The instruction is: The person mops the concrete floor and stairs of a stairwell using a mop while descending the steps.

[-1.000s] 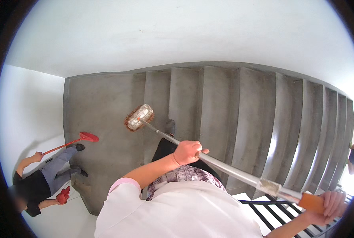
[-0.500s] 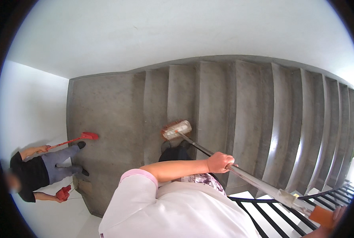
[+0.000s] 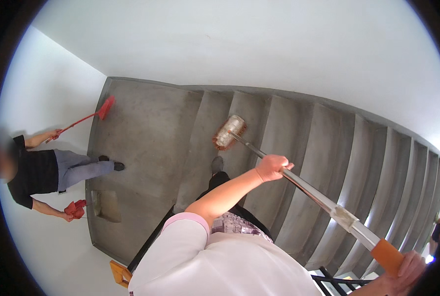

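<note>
A long-handled broom (image 3: 228,132) with a whitish head and orange-brown bristles rests on a step near the bottom of the grey stairs. My left hand (image 3: 273,168) is closed around the middle of its metal pole (image 3: 311,194). At the pole's upper end, lower right, my right hand (image 3: 410,272) wraps the handle by its orange grip (image 3: 387,256). A whitish, tape-like wrap (image 3: 344,218) covers the pole between my hands. One dark shoe (image 3: 217,165) of mine stands on a step just nearer than the broom head.
On the landing (image 3: 141,128) at left, a co-worker (image 3: 37,170) holds a red broom (image 3: 106,107) and a red bundle (image 3: 75,209) above a tray-like thing (image 3: 106,206). Stairs (image 3: 318,148) rise rightward along the white wall (image 3: 239,44). Black railing (image 3: 343,282) runs at lower right.
My view has turned. The broom head has moved farther from me and swung round, both hands still on the pole. The co-worker's red broom has moved toward the landing's far corner.
</note>
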The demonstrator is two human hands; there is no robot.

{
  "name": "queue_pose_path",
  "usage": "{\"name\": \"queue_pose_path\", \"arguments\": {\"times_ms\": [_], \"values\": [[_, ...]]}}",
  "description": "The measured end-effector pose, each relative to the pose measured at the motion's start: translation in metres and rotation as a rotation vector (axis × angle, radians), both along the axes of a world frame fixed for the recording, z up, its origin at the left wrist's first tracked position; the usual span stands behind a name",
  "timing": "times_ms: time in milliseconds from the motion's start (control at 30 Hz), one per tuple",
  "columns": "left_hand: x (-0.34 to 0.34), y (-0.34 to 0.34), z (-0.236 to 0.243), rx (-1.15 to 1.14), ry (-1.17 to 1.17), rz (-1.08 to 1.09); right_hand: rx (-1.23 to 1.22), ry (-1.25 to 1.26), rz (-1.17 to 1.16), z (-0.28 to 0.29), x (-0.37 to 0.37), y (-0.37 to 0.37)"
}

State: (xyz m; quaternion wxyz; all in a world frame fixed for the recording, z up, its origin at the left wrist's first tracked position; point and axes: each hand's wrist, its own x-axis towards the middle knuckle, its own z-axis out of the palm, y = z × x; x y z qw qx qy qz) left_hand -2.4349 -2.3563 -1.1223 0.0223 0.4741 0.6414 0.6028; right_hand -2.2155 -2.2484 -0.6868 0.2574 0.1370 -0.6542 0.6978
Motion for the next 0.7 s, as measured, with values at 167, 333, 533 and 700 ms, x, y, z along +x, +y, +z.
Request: {"name": "queue_pose_path", "arguments": {"times_ms": [167,333,533,700], "values": [[-0.078,-0.051,-0.044,-0.274,-0.079,0.236,0.115,-0.379,-0.426,-0.062,-0.094,-0.061],[-0.084,-0.084,-0.064,-0.368,-0.154,0.111,0.140,-0.476,-0.345,-0.059,-0.120,-0.070],[-0.077,-0.068,-0.035,-0.281,-0.286,-0.112,0.266,-0.469,-0.067,-0.017,-0.168,-0.050],[-0.079,-0.064,-0.036,-0.361,-0.290,-0.223,0.011,-0.455,-0.389,-0.007,-0.193,-0.080]]}}
